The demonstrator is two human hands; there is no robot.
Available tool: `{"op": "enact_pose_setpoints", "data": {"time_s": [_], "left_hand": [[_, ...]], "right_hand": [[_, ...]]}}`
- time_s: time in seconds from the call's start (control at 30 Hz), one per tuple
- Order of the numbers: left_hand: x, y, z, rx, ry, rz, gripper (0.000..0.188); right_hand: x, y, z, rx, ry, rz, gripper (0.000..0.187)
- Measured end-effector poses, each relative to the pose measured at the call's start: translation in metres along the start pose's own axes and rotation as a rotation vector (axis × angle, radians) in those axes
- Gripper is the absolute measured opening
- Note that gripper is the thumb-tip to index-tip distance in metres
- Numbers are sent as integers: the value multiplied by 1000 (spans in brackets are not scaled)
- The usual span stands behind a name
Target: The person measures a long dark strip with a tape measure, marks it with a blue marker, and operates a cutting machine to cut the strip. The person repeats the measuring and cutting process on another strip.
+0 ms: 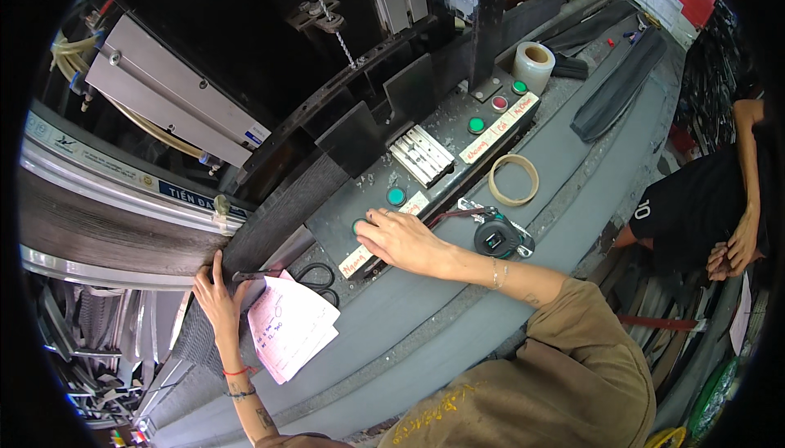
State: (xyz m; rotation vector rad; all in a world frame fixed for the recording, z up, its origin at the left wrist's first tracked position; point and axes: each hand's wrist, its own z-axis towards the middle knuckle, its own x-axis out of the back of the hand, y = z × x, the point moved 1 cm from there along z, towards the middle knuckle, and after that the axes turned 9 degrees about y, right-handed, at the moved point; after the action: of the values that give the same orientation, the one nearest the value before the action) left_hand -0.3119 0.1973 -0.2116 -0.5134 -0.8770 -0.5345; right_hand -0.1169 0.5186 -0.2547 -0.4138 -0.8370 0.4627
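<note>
Slanting up rightward: pleated strip [282, 212] | left hand [218, 302] spread against it | right hand [406, 242] half-spread

This is a workshop or small factory floor. A large machine shows it, with a silver metal housing [176, 92] and looped air hoses [147, 121], and so does the dark control box [335, 223] with its green button [477, 125] and red button [500, 104]. A tape measure [498, 238] and a roll of film [527, 73] sit on the long, grit-specked grey table [392, 342]; long metal-looking strips [90, 358] crowd the lower left, and more dark strips [703, 56] stand at the upper right
</note>
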Motion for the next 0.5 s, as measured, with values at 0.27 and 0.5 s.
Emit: {"op": "enact_pose_setpoints", "data": {"time_s": [0.27, 0.5], "left_hand": [[-2, -1, -2, -4, 16, 5, 94], [-8, -10, -8, -33, 80, 14, 100]], "right_hand": [[-6, -3, -2, -17, 187, 15, 12], [-6, -2, -6, -66, 130, 32, 12]]}}
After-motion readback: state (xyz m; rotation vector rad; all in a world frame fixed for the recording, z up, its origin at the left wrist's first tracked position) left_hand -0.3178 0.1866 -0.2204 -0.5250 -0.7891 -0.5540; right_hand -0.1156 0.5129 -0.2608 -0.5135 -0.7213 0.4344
